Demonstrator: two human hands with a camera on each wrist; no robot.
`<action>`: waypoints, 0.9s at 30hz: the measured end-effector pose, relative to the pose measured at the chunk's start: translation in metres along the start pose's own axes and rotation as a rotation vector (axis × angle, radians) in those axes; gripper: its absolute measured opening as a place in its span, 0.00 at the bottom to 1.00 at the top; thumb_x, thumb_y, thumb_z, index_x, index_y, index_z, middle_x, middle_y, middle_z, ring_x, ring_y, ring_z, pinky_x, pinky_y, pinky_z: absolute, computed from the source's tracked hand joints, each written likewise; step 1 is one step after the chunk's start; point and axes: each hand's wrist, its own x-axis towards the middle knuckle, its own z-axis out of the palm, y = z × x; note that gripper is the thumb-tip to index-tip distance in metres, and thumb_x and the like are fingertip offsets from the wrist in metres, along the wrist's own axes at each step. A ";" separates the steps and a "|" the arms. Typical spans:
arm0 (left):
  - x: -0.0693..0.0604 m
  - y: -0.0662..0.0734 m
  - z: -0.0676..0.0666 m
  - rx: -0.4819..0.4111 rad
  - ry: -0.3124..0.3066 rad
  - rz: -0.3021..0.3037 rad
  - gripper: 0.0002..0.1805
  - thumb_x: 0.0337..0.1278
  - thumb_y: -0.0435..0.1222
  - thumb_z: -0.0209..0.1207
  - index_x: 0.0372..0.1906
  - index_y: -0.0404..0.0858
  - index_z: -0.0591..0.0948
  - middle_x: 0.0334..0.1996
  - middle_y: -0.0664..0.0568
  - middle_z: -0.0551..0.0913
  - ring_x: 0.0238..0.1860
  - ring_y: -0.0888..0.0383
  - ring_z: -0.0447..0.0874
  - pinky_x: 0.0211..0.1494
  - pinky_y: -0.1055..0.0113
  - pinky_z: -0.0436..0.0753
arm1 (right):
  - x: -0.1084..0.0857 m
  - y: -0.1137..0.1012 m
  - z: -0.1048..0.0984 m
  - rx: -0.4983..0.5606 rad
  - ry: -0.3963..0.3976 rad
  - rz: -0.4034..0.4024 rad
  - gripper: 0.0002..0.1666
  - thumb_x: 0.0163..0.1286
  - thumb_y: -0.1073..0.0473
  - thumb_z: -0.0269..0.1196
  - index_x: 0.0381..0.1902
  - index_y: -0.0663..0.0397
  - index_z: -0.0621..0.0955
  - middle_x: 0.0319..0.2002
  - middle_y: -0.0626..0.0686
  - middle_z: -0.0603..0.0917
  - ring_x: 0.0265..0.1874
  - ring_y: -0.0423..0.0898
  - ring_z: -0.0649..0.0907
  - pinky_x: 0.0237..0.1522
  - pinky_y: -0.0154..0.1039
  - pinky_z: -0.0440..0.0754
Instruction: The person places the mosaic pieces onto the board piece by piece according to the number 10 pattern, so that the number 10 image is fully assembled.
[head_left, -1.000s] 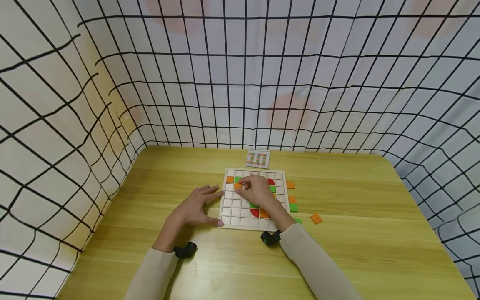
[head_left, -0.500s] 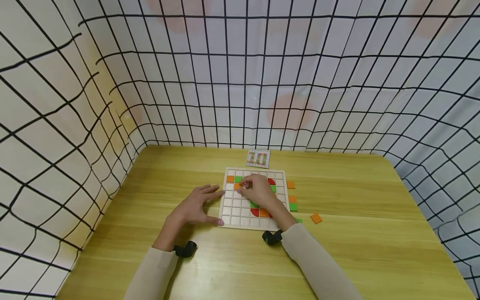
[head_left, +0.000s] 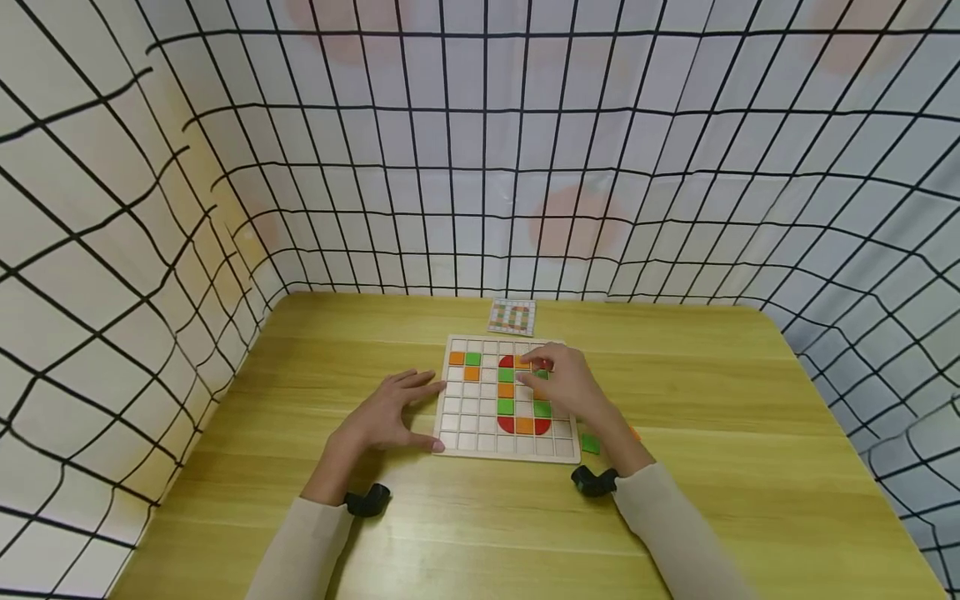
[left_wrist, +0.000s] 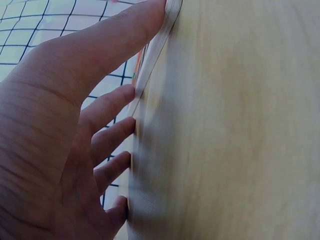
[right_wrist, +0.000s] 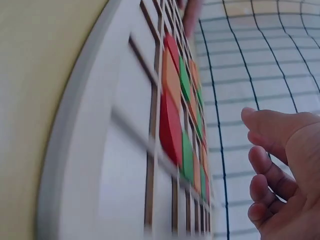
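A white gridded board (head_left: 468, 417) lies on the wooden table, with a ring of red, green and orange tiles (head_left: 506, 407) on its right half. Two orange tiles and a green tile (head_left: 472, 359) sit at its upper left. My left hand (head_left: 384, 414) rests with spread fingers along the board's left edge; in the left wrist view the hand (left_wrist: 75, 100) touches the board's side (left_wrist: 155, 60). Over the board's upper right is my right hand (head_left: 573, 385), which hides some tiles. The right wrist view shows this hand (right_wrist: 285, 170) raised off the board, fingers bent loosely, with nothing between them.
Behind the board lies a small pattern card (head_left: 512, 317). A green tile (head_left: 591, 443) lies just right of the board, and an orange tile shows partly behind the right forearm. Black grid netting (head_left: 480, 192) stands around the table's back and sides.
My right hand has moved right from the upper-left tiles to above the ring, uncovering the ring's left side and the orange tile below the green one. My left hand has stayed at the board's edge.
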 end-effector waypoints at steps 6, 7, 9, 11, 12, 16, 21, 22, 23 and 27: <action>0.001 0.001 -0.002 -0.003 -0.002 0.003 0.56 0.40 0.69 0.73 0.78 0.57 0.69 0.81 0.50 0.61 0.82 0.40 0.54 0.77 0.32 0.61 | -0.019 0.024 -0.027 -0.023 0.022 0.050 0.15 0.67 0.52 0.73 0.49 0.50 0.90 0.37 0.49 0.82 0.37 0.50 0.76 0.39 0.42 0.74; 0.001 0.002 -0.003 -0.006 0.000 0.003 0.55 0.39 0.69 0.73 0.77 0.57 0.69 0.81 0.50 0.61 0.82 0.40 0.54 0.77 0.32 0.61 | -0.022 0.028 -0.031 -0.025 0.024 0.055 0.15 0.67 0.52 0.73 0.49 0.50 0.89 0.37 0.49 0.82 0.38 0.50 0.76 0.40 0.41 0.74; 0.001 0.002 -0.003 -0.011 0.001 0.004 0.55 0.39 0.69 0.73 0.77 0.57 0.69 0.81 0.50 0.61 0.82 0.40 0.53 0.77 0.31 0.60 | -0.028 0.035 -0.036 -0.041 0.028 0.075 0.15 0.67 0.51 0.73 0.48 0.50 0.89 0.37 0.49 0.83 0.39 0.49 0.76 0.41 0.41 0.74; 0.001 0.002 -0.003 -0.007 -0.001 0.006 0.55 0.39 0.69 0.73 0.77 0.56 0.69 0.81 0.50 0.61 0.82 0.39 0.53 0.77 0.31 0.60 | -0.034 0.042 -0.041 -0.054 0.027 0.088 0.15 0.67 0.50 0.73 0.48 0.50 0.89 0.38 0.49 0.83 0.38 0.48 0.76 0.41 0.41 0.75; 0.001 0.001 -0.004 -0.007 -0.003 0.009 0.55 0.39 0.68 0.73 0.77 0.56 0.69 0.81 0.49 0.61 0.82 0.39 0.53 0.77 0.31 0.60 | -0.036 0.045 -0.043 -0.062 0.028 0.086 0.15 0.67 0.51 0.73 0.48 0.50 0.89 0.39 0.50 0.84 0.38 0.48 0.76 0.40 0.40 0.75; 0.000 0.000 -0.001 -0.007 0.001 0.008 0.56 0.40 0.69 0.73 0.78 0.57 0.68 0.81 0.50 0.61 0.82 0.39 0.53 0.76 0.31 0.62 | -0.047 0.055 -0.050 -0.092 0.021 0.065 0.15 0.66 0.52 0.74 0.48 0.50 0.88 0.39 0.50 0.85 0.37 0.47 0.76 0.40 0.41 0.75; 0.001 0.000 -0.002 -0.011 0.003 -0.010 0.56 0.38 0.69 0.73 0.78 0.59 0.68 0.82 0.52 0.60 0.82 0.41 0.52 0.77 0.32 0.61 | -0.057 0.063 -0.058 -0.107 -0.011 0.045 0.20 0.63 0.52 0.76 0.50 0.52 0.87 0.39 0.50 0.84 0.38 0.48 0.77 0.41 0.40 0.75; 0.001 0.000 -0.002 -0.011 0.001 -0.011 0.56 0.38 0.69 0.73 0.78 0.59 0.68 0.82 0.53 0.60 0.82 0.41 0.52 0.77 0.32 0.61 | -0.060 0.066 -0.060 -0.107 -0.023 0.047 0.20 0.63 0.52 0.76 0.51 0.52 0.87 0.39 0.50 0.84 0.38 0.47 0.77 0.41 0.39 0.76; 0.001 -0.001 -0.002 -0.011 -0.003 -0.013 0.56 0.38 0.69 0.73 0.78 0.59 0.68 0.82 0.53 0.60 0.82 0.41 0.52 0.77 0.32 0.61 | -0.062 0.067 -0.061 -0.102 -0.034 0.051 0.21 0.63 0.52 0.76 0.52 0.53 0.87 0.39 0.50 0.84 0.39 0.48 0.77 0.41 0.39 0.76; 0.000 -0.002 0.000 -0.016 -0.004 -0.007 0.56 0.39 0.69 0.72 0.77 0.58 0.69 0.81 0.52 0.60 0.82 0.40 0.52 0.77 0.32 0.61 | -0.071 0.077 -0.066 -0.089 -0.064 0.089 0.23 0.64 0.51 0.75 0.55 0.52 0.86 0.42 0.50 0.84 0.41 0.47 0.78 0.46 0.40 0.79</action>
